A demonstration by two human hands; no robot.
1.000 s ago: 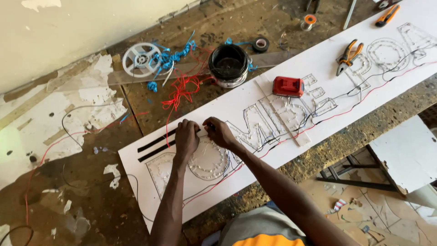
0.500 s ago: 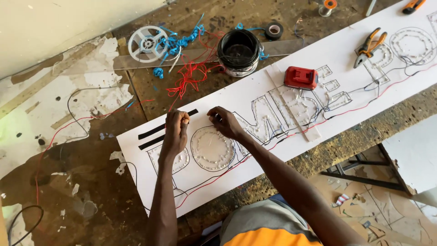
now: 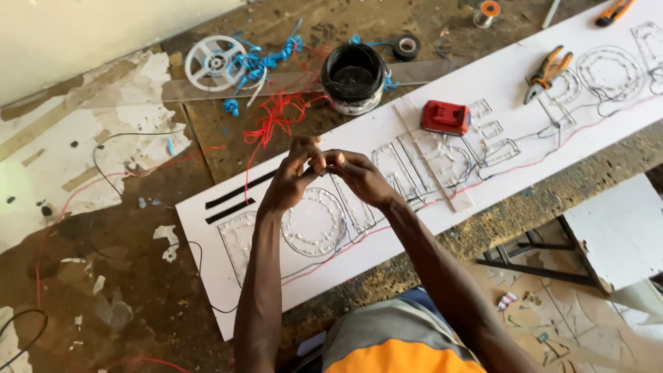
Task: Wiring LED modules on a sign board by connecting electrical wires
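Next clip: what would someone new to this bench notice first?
The two hands, left hand and right hand, meet fingertip to fingertip above a long white board carrying wired outlined letters. Behind it lie a tangle of red wire, a black pot and a small red block on the board.

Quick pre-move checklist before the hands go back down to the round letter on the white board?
1. Left hand and right hand lifted off the white board: ok.
2. What the fingertips pinch: cannot tell, too small.
3. Round letter unobstructed: ok.
4. Red wire off that letter: ok.
5. Pliers at hand: not ok, far right.
6. Red block away from hands: ok.
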